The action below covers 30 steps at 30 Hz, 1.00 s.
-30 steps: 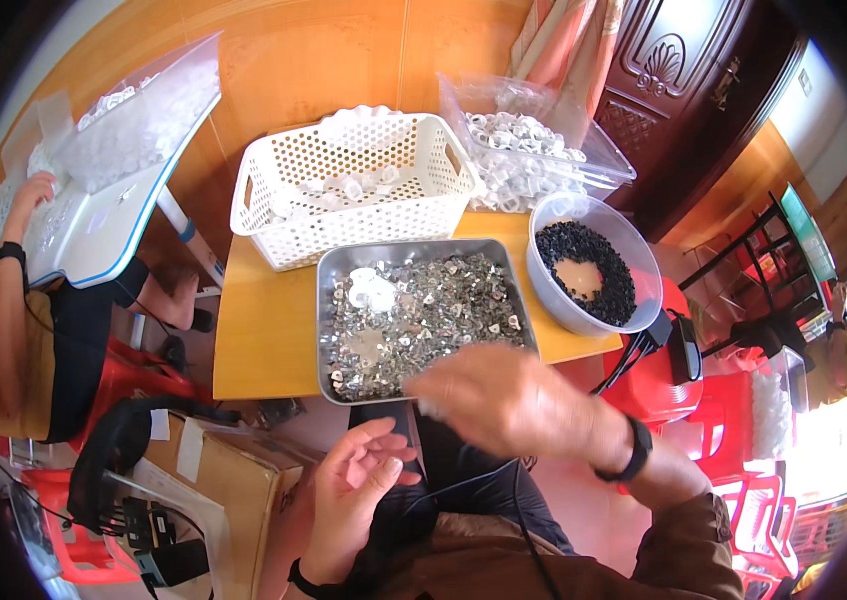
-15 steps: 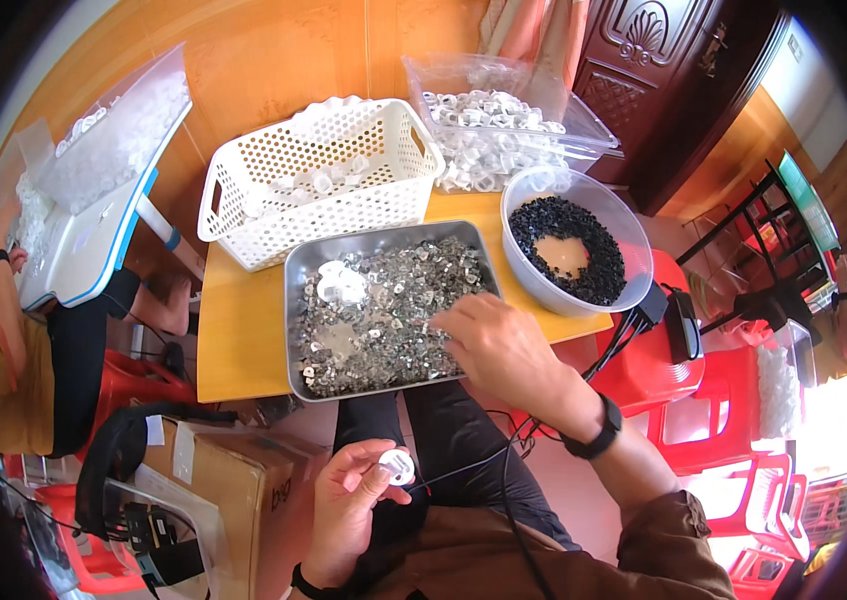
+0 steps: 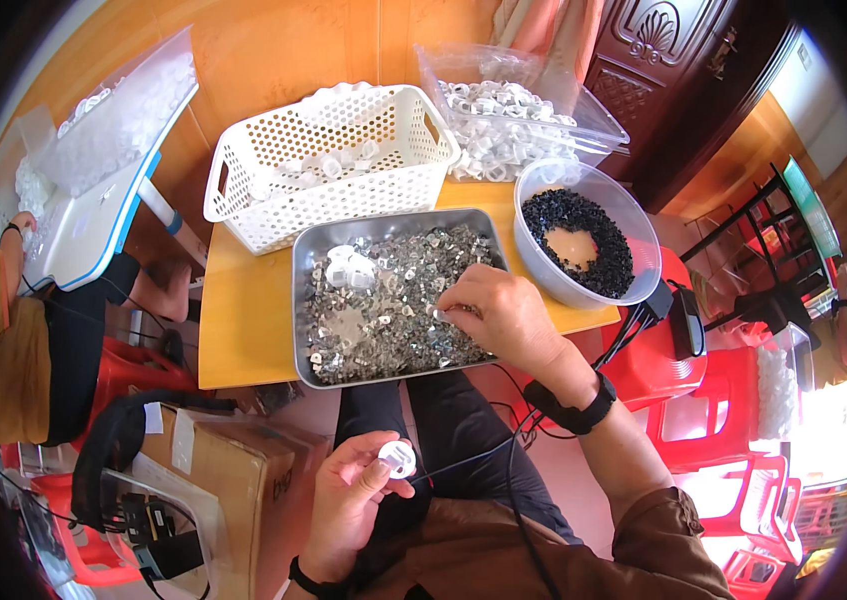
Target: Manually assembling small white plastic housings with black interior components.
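Observation:
My left hand point(image 3: 351, 492) is low over my lap, its thumb and fingers closed on a small white round plastic part point(image 3: 397, 459). My right hand point(image 3: 496, 312) reaches into a steel tray point(image 3: 300, 300) full of several small shiny metal pieces point(image 3: 383, 310), its fingertips down among them at the tray's right side. Whether it has pinched a piece is hidden by the fingers. A few white plastic parts point(image 3: 350, 266) lie in the tray's far left corner.
On the small wooden table point(image 3: 238, 330) stand a white perforated basket point(image 3: 328, 165) with white parts, a clear bag of white parts point(image 3: 513, 105) and a bowl of black bits point(image 3: 583, 240). Another person point(image 3: 13, 340) sits at left. Cardboard box point(image 3: 233, 470) lower left, red stools point(image 3: 703, 400) right.
My right hand went from in front of my chest forward into the steel tray. My left hand stayed low, now holding the white part in plain view.

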Each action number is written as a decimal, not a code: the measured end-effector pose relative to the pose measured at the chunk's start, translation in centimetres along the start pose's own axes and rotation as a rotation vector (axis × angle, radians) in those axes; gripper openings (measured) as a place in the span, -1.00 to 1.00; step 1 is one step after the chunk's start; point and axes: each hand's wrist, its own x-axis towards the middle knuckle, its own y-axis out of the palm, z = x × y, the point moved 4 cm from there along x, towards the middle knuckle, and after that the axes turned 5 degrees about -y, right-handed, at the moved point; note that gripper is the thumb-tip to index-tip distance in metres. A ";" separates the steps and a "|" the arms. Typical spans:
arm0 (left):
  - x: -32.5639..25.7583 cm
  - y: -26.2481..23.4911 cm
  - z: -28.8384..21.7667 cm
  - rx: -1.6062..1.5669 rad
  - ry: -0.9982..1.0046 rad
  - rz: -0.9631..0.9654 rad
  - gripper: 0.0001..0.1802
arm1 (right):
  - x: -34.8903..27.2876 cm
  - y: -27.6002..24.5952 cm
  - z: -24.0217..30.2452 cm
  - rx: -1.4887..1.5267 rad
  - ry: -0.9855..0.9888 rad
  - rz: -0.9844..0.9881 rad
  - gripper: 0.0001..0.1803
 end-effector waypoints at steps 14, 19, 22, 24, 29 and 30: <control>-0.1 0.3 -0.2 -0.057 -0.024 0.028 -0.67 | -0.9 0.1 -1.1 0.429 0.480 0.085 -0.87; 0.0 0.4 -0.2 -0.058 0.011 -0.004 -0.65 | -1.4 -1.3 1.6 0.479 0.439 0.046 -0.88; 0.0 0.6 -0.4 -0.004 0.033 -0.015 -0.59 | -2.4 -2.4 5.1 0.478 0.303 0.017 -0.87; 0.1 0.6 -0.2 0.022 0.030 0.010 -0.58 | -3.5 -2.2 6.9 0.567 0.237 -0.003 -0.85; 0.1 1.1 -0.2 0.092 0.046 0.006 -0.59 | -5.5 -1.6 9.6 0.747 0.231 -0.006 -0.82; 0.1 1.3 -0.2 0.070 0.044 0.022 -0.60 | -5.8 -1.6 9.9 0.738 0.214 -0.015 -0.82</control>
